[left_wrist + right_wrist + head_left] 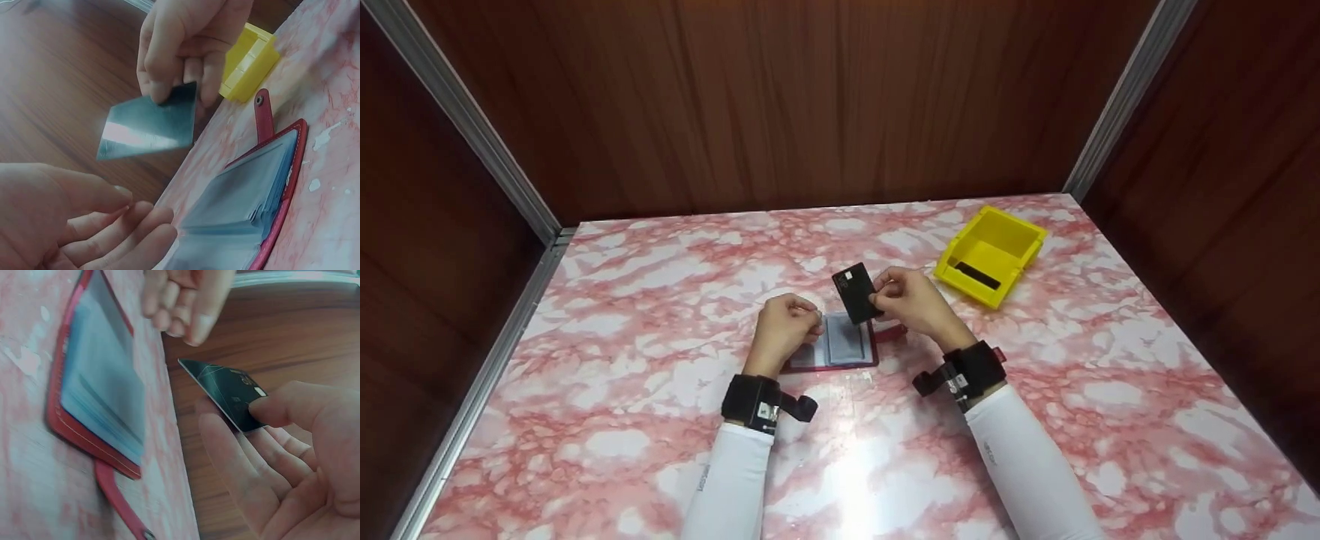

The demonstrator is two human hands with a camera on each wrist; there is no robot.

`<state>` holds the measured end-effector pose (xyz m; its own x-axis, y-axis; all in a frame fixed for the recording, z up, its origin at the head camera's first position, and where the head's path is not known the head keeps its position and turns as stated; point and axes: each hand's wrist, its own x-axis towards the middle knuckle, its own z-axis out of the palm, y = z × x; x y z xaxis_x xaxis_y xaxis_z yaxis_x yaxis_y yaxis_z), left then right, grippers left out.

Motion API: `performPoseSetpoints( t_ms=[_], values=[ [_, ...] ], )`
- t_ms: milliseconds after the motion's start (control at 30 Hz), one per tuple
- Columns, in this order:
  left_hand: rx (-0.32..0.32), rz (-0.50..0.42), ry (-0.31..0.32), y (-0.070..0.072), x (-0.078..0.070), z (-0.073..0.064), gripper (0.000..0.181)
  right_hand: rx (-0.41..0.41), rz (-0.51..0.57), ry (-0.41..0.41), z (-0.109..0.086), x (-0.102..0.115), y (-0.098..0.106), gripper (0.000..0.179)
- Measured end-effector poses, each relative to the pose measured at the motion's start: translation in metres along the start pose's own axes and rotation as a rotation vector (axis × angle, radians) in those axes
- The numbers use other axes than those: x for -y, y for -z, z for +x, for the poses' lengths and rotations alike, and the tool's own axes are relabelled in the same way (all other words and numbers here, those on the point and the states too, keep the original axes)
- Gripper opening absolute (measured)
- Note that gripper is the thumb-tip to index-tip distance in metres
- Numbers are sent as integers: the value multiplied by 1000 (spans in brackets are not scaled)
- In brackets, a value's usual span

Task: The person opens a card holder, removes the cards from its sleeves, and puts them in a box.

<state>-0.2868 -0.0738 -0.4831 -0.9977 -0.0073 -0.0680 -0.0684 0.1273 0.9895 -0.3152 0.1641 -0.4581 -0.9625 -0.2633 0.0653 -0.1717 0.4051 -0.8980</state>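
Observation:
Between the thumb and fingers of my right hand (911,300) is a black bank card (855,292) with a light chip, held tilted above the table. The right wrist view shows the thumb pressing on the face of the card (228,394). Below it lies an open red card holder (298,152) with clear plastic sleeves (236,180) and a snap strap (263,115). My left hand (787,326) hovers over the holder's left side, fingers loosely bent and thumb near the index finger. Nothing shows in that hand (95,225), which is apart from the card.
A yellow plastic bin (994,255) with a black strip on its front stands at the back right of the pink-and-white marbled table (622,337). Brown wood-look panels (810,105) with metal corner posts (1132,97) enclose the table's back and sides.

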Motion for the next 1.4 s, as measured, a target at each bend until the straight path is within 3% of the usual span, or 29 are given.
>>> performPoseSetpoints(
  t_ms=[200,367,700,1100,1400],
  values=[
    [-30,105,20,2,0,-1,11,-231,-85,37,2,-3,32,16],
    [-25,131,25,2,2,0,11,-439,-196,33,0,-16,70,23],
    [-18,134,34,2,2,0,10,-640,-331,-87,-13,-41,127,29],
    [-4,132,55,2,3,-1,12,-670,-538,-8,-13,-59,133,23],
    [4,142,44,2,3,-1,12,-578,-702,95,-13,-62,128,17]
  ],
)
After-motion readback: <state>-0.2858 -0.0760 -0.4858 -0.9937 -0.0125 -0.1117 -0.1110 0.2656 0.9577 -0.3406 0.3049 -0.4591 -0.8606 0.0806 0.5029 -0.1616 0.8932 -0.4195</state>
